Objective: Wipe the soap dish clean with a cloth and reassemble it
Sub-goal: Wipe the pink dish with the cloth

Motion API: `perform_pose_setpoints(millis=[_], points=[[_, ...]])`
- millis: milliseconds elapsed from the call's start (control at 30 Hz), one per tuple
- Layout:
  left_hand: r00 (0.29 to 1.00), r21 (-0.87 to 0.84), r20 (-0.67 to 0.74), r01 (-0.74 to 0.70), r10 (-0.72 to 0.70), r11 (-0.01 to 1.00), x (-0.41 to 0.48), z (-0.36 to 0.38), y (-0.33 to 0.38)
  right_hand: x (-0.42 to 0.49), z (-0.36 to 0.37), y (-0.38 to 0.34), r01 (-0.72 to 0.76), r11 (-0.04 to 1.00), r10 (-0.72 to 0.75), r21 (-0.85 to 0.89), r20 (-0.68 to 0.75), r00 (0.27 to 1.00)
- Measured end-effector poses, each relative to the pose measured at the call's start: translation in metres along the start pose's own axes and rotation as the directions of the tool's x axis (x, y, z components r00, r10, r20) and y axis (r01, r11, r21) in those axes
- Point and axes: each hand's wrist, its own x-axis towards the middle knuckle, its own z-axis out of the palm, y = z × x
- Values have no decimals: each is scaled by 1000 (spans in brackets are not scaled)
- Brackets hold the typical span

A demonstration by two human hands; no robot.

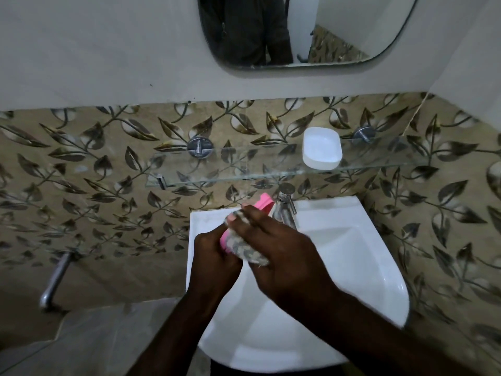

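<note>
Over the white sink, my left hand (217,256) grips a pink soap dish part (264,203), held tilted with its far end sticking up beyond my fingers. My right hand (282,240) presses a grey mottled cloth (246,248) against the pink part, covering most of it. The other part of the soap dish, a white tray (321,147), sits upright on the glass shelf above the sink, apart from both hands.
The glass shelf (217,169) hangs on metal brackets against leaf-patterned tiles. A chrome tap (286,206) stands right behind my hands at the back of the white sink (352,253). A mirror (298,31) hangs above. A metal pipe (55,280) juts out at lower left.
</note>
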Motion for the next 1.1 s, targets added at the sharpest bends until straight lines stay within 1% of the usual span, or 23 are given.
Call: perform_pose_setpoints(millis=[33, 67, 133, 200, 267, 367, 433, 500, 600, 667, 733, 767, 800, 833, 867, 900, 933, 967, 1000, 1033, 1100], points=[[1000, -15, 2, -8, 8, 1000, 0, -2, 0, 0, -2, 0, 26, 1000, -26, 3, 21, 999], [1000, -10, 0, -19, 19, 1000, 0, -3, 0, 3, -3, 6, 16, 1000, -16, 14, 9, 1000], [1000, 13, 3, -28, 28, 1000, -1, -3, 1, 9, -5, 25, -83, 993, 88, 88, -57, 994], [1000, -10, 3, -10, 11, 1000, -4, -1, 3, 14, -9, 39, -200, 953, 221, 226, -68, 973], [999, -77, -10, 33, -33, 996, -8, -1, 6, 16, -11, 44, -260, 883, 293, 391, -27, 956], [992, -183, -45, 107, -117, 977, -13, 2, 10, 18, -10, 42, -322, 775, 376, 543, 13, 927], [981, -283, -65, 159, -184, 946, -15, 2, 9, 19, -11, 44, -354, 674, 430, 648, 46, 902], [968, -351, -85, 194, -237, 916, -18, 0, 5, 20, -12, 46, -368, 607, 431, 704, 97, 897], [958, -381, -114, 204, -264, 902, -21, 0, 0, 22, -14, 48, -390, 580, 408, 716, 159, 899], [946, -426, -129, 216, -296, 879, -22, 2, 0, 21, -12, 51, -416, 519, 418, 746, 203, 885], [930, -476, -93, 272, -356, 836, -23, 6, -5, 19, -11, 54, -445, 442, 437, 779, 246, 865], [926, -489, -57, 301, -374, 819, -24, 7, -8, 18, -10, 55, -457, 434, 442, 776, 259, 859], [925, -495, -4, 329, -380, 805, -24, 6, -11, 18, -11, 56, -462, 467, 442, 754, 254, 860], [925, -485, 71, 358, -372, 798, -23, 3, -13, 18, -12, 57, -458, 546, 436, 701, 229, 870], [918, -461, 175, 396, -356, 794, -20, -2, -15, 18, -14, 58, -445, 649, 423, 617, 194, 885], [897, -422, 300, 430, -324, 799, -16, -8, -17, 18, -17, 59, -423, 754, 402, 503, 156, 902], [862, -374, 420, 450, -284, 811, -10, -15, -15, 19, -20, 59, -377, 851, 361, 364, 114, 925], [827, -307, 503, 443, -251, 842, -2, -21, -13, 19, -22, 59, -303, 928, 294, 218, 74, 953], [803, -229, 552, 406, -226, 885, 5, -24, -9, 18, -25, 57, -225, 969, 221, 102, 53, 974], [799, -137, 566, 337, -205, 932, 12, -24, -7, 18, -27, 54, -163, 986, 161, 38, 52, 986], [822, 7, 537, 221, -190, 975, 21, -15, 3, 20, -28, 43, -79, 997, 77, 23, 67, 995]])
